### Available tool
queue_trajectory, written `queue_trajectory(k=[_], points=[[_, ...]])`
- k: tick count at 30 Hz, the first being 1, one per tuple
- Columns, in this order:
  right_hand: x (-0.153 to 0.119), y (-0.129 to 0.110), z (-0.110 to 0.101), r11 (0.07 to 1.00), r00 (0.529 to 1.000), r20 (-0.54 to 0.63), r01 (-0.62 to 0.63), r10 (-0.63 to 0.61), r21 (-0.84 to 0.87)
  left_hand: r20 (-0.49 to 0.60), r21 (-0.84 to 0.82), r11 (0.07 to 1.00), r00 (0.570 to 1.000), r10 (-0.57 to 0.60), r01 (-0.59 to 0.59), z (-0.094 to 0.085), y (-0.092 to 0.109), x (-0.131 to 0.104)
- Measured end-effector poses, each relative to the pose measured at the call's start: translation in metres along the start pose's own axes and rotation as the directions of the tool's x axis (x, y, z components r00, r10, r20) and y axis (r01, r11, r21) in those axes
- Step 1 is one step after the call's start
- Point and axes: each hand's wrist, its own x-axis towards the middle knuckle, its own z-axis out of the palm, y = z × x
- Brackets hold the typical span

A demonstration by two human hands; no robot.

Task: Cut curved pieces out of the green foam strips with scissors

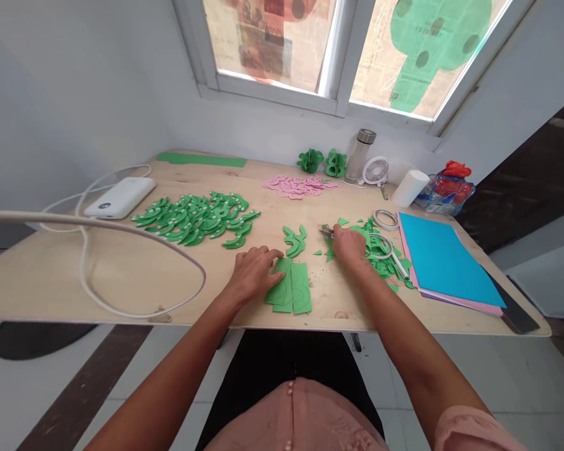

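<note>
My left hand (257, 272) rests at the left edge of some green paper pieces (301, 288) with curved outlines drawn on them. Its fingers and thumb are apart, touching the paper's upper left part. My right hand (350, 247) is closed around a pair of scissors (326, 232), whose blades point left just above the table. Between the hands lie several cut green curved pieces (294, 241). Green paper scraps (380, 266) are heaped to the right of my right hand.
Green curved pieces with pale dots (192, 216) form a pile at left, near a white power bank (121, 197) and its looping cable. Pink cutouts (301, 186), a bottle (360, 156) and a small fan (376, 170) are at the back. Coloured sheets (446, 257) lie right, beside tape (386, 220).
</note>
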Motion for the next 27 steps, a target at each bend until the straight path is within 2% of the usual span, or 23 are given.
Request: queue_trajectory(k=[5,8,12,18,27], points=[[-0.004,0.02,-0.003,0.997,0.997,-0.052,-0.047,0.05,0.068,0.061,-0.002,1.0,0.998,0.015,-0.015,-0.006,0.0,0.006],[-0.014,0.015,-0.001,0.986,0.996,-0.086,-0.023,0.037,0.162,0.122,-0.015,0.999,0.992,0.032,-0.03,-0.012,0.001,0.011],[-0.03,-0.003,0.008,0.932,0.992,-0.114,0.099,-0.062,0.348,0.147,-0.036,0.999,0.989,0.027,-0.022,-0.015,0.001,0.016],[-0.046,-0.021,0.025,0.859,0.985,-0.149,0.148,-0.085,0.49,0.115,-0.049,0.999,0.993,-0.002,0.008,-0.011,-0.001,0.017],[-0.046,-0.023,0.038,0.804,0.987,-0.156,0.128,-0.044,0.581,-0.004,-0.131,0.989,0.998,-0.069,0.068,-0.002,-0.005,0.011]])
